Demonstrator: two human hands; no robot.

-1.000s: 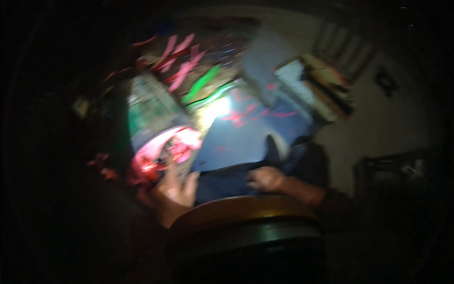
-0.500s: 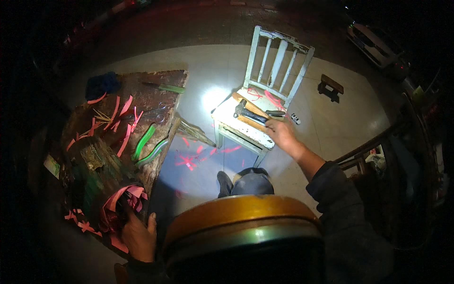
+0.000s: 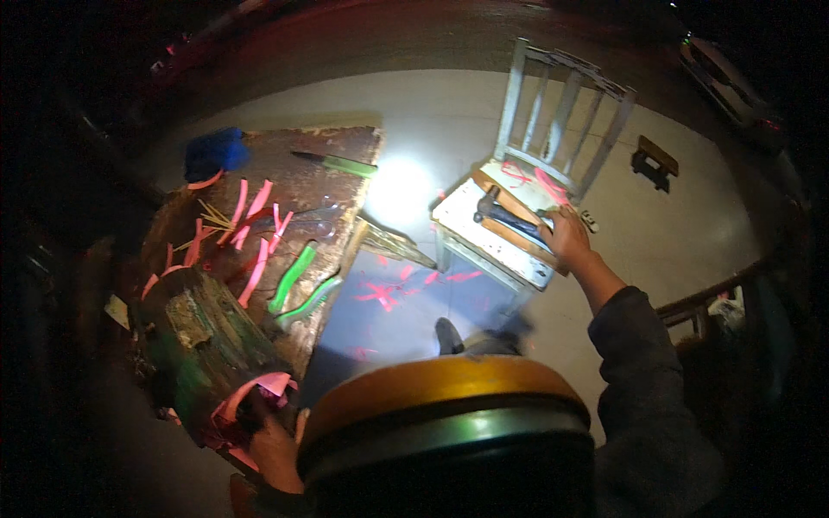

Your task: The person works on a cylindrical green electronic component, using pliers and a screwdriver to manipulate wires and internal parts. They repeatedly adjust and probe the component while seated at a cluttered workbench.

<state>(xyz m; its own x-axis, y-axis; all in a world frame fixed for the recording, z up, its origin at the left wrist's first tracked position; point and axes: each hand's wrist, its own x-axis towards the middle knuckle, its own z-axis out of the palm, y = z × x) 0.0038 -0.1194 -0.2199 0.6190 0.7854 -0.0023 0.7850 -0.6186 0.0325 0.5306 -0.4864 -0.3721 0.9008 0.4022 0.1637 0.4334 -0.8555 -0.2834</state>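
Note:
My right hand [image 3: 566, 240] reaches out to the seat of a pale wooden chair [image 3: 553, 129] and closes on the handle end of a dark hammer [image 3: 503, 214] that lies on a wooden board there. At the lower left, my left hand [image 3: 272, 445] has its fingers closed on a looped pink strip [image 3: 259, 388] beside a rough wooden block [image 3: 203, 332]. More pink strips [image 3: 252, 216] and two green strips [image 3: 294, 278] lie spread on a dark brown work board [image 3: 332, 177].
A green-handled tool [image 3: 341, 164] and a blue cloth [image 3: 216, 151] rest at the board's far end. A small dark stool [image 3: 654, 160] stands right of the chair. A round yellow-brown rim [image 3: 440, 401] fills the lower middle. A lamp lights the pale floor [image 3: 401, 186].
The view swung from a blurred close look to the chair and board. My right hand went from near my body out to the chair seat and has stayed there since.

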